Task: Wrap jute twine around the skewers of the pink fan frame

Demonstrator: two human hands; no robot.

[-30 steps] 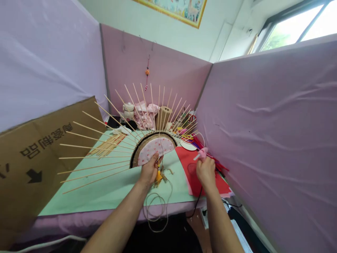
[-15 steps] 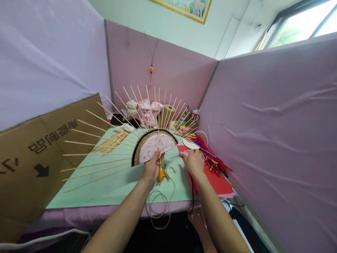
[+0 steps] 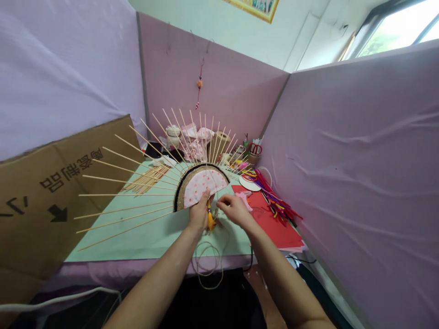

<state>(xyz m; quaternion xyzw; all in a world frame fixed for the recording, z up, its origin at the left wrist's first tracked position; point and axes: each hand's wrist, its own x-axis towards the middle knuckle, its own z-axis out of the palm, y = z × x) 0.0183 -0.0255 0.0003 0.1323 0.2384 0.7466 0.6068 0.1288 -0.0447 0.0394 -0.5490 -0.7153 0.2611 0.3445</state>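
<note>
My left hand grips the lower edge of a half-round fan piece covered in pink dotted cloth with a dark woven rim. Several thin bamboo sticks fan out from it. A yellow tassel hangs under that hand, and loose twine trails off the table edge. My right hand is beside the left, fingers pinched near the tassel's cord; what they hold is too small to make out. A pink glue gun lies on the red paper just right of my right hand.
A green mat covers the table. A cardboard sheet leans at the left. Coloured pipe cleaners, a white disc, scissors in a cup, a twine roll and cloth scraps crowd the back. Purple partitions enclose the table.
My right hand has put the pink glue gun down on the red paper and moved left to the tassel under the fan. My left hand keeps its hold on the fan.
</note>
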